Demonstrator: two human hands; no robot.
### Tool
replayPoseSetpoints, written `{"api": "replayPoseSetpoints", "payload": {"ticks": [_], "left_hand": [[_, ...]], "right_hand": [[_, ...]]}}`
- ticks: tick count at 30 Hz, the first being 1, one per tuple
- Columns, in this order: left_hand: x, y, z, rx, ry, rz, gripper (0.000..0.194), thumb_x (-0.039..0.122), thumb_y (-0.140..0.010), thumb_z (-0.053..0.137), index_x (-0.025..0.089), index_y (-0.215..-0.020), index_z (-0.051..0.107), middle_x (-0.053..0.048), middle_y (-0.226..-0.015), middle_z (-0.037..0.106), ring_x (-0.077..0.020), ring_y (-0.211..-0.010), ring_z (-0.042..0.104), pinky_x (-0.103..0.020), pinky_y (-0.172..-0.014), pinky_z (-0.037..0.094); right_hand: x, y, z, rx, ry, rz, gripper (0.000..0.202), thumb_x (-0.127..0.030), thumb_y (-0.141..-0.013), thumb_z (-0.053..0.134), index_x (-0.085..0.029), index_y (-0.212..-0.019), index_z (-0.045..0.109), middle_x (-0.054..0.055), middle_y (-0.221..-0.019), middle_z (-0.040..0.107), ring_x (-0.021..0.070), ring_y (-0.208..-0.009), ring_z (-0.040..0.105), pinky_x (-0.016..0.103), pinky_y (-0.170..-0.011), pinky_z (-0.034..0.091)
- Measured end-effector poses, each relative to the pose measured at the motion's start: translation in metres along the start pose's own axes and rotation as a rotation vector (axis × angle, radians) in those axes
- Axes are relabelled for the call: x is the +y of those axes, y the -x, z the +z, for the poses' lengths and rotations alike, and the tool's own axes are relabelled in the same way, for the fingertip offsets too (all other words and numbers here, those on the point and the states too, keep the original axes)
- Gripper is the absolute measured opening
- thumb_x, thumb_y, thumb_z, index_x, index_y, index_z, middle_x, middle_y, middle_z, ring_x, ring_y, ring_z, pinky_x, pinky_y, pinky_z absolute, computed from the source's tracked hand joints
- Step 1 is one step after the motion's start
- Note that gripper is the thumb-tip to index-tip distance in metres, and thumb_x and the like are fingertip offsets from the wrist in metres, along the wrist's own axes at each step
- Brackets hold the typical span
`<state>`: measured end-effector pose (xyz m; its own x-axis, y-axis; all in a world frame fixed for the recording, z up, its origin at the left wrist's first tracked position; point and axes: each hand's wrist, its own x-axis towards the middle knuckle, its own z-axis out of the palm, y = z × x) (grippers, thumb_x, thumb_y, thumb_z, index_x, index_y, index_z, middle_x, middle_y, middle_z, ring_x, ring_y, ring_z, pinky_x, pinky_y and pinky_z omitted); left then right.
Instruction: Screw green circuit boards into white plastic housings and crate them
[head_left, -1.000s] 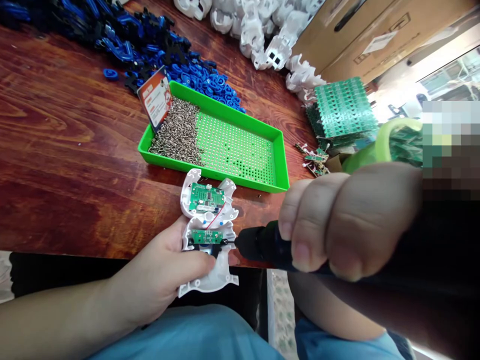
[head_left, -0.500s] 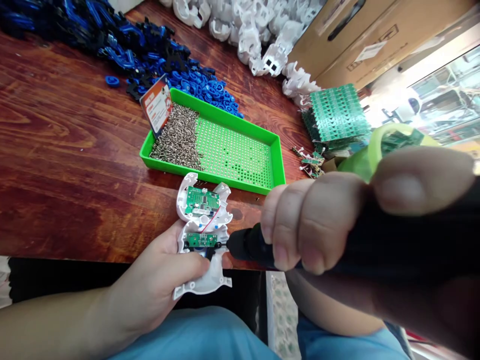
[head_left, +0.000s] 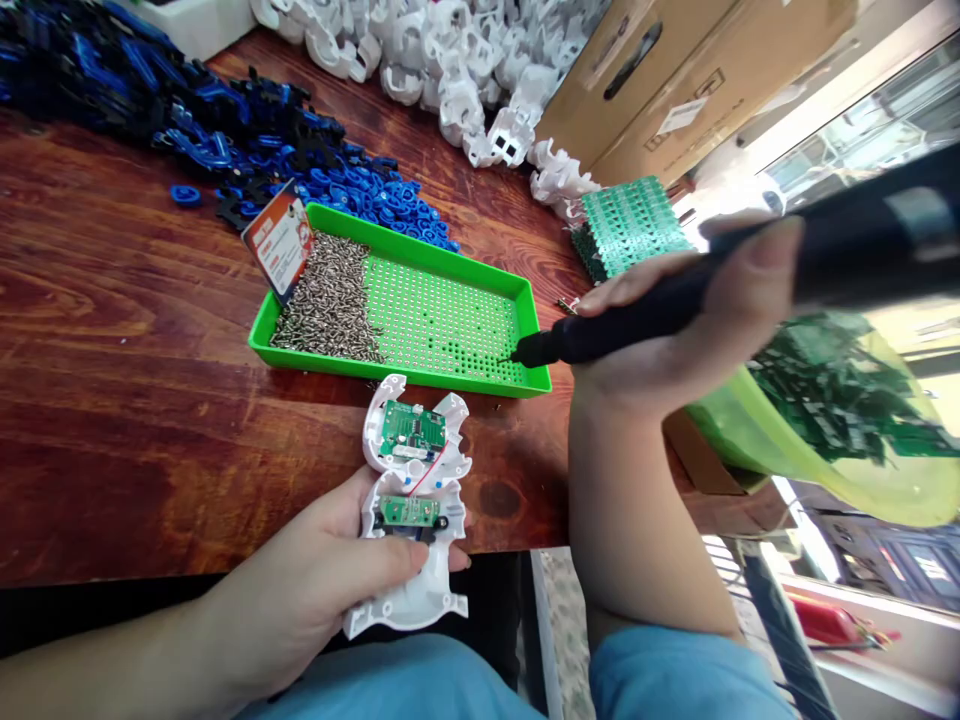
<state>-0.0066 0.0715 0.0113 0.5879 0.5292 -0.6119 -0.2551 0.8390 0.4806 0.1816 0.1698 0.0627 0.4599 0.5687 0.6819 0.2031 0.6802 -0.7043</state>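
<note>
My left hand [head_left: 330, 560] is closed around a white plastic housing [head_left: 427, 595] just past the table's front edge, thumb pressed across its lower half. Inside the housing sit two green circuit boards, the larger board [head_left: 412, 430] above and the smaller board [head_left: 409, 511] below, with a thin red wire between the halves. My right hand [head_left: 675, 330] grips a black electric screwdriver [head_left: 645, 310]. Its tip reaches down to the right end of a green screw tray [head_left: 390, 382], over the perforated holes. Loose screws [head_left: 334, 300] are heaped at the tray's left end.
A card [head_left: 279, 240] leans in the tray's left corner. Behind lie piles of blue and black parts [head_left: 367, 195] and white housings [head_left: 457, 90]. To the right are stacked green boards [head_left: 634, 225], a cardboard box [head_left: 637, 90] and a yellow-green basin [head_left: 757, 420] of boards.
My right hand has lifted the screwdriver away from the small board in the housing and carried it up to the tray. The left hand still holds the housing, slightly lower in view.
</note>
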Motion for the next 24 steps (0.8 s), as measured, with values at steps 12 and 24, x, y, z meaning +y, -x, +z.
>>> {"api": "replayPoseSetpoints", "payload": {"ticks": [12, 24], "left_hand": [[-0.005, -0.005, -0.012, -0.129, 0.029, 0.000, 0.035, 0.020, -0.069, 0.075, 0.022, -0.103, 0.065, -0.004, -0.097, 0.074, -0.0232, -0.089, 0.070, -0.028, -0.073, 0.055], [0.002, 0.002, -0.003, -0.053, -0.064, -0.037, 0.033, 0.016, -0.073, 0.070, 0.021, -0.105, 0.064, -0.005, -0.090, 0.075, -0.0239, -0.086, 0.068, -0.029, -0.071, 0.050]], "right_hand": [[0.033, 0.009, 0.014, -0.125, 0.092, -0.030, 0.017, -0.042, -0.092, 0.044, -0.025, -0.090, 0.043, -0.003, -0.065, 0.039, 0.0075, -0.044, 0.040, 0.028, -0.049, 0.047], [0.021, 0.005, 0.012, -0.070, 0.021, -0.069, 0.011, -0.036, -0.089, 0.045, -0.026, -0.089, 0.047, -0.003, -0.065, 0.043, 0.0086, -0.044, 0.041, 0.024, -0.044, 0.036]]}}
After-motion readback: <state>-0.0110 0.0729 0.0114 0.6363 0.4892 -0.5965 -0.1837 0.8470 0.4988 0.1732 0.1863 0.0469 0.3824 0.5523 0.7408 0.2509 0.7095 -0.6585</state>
